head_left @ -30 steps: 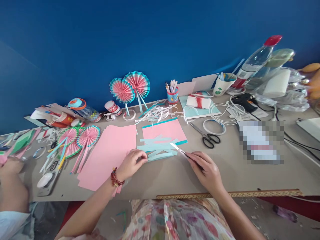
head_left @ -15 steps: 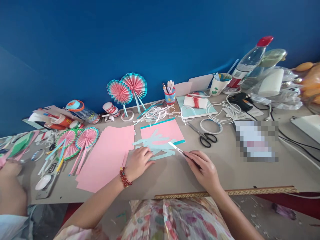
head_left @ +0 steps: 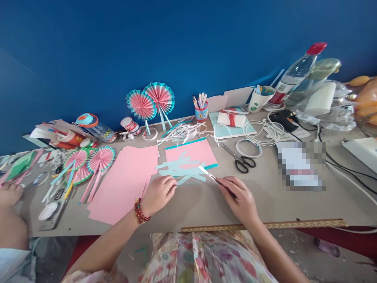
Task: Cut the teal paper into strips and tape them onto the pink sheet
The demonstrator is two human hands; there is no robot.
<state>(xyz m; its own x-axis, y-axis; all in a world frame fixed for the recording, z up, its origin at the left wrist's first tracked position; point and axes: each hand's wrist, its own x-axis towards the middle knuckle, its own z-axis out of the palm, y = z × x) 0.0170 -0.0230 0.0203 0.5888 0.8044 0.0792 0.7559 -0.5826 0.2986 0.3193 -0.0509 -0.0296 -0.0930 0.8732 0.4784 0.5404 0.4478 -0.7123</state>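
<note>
In my right hand (head_left: 239, 198) is a slim utility knife (head_left: 212, 177) with a dark handle, its pale blade pointing up and left to the edge of some light blue paper strips (head_left: 184, 167). Just left of these strips, my left hand (head_left: 159, 194) rests low over the table with its fingers curled in; what lies under the fingertips is hidden. The strips are spread partly over a pink sheet with blue edges (head_left: 196, 151). Beside my left forearm lies a stack of pink paper (head_left: 123, 173).
Black-handled scissors (head_left: 242, 162) and a tape roll (head_left: 249, 148) lie right of the strips, near a blurred-out flat object (head_left: 300, 167). Folded paper fans (head_left: 141, 105) lean on the blue wall. White paper scraps (head_left: 182, 133) lie behind. Another person's hand (head_left: 10, 193) is at far left.
My left hand has drawn back a little to the left, away from the strips, with its thumb now closer to the fingers. My right hand and the knife have hardly moved.
</note>
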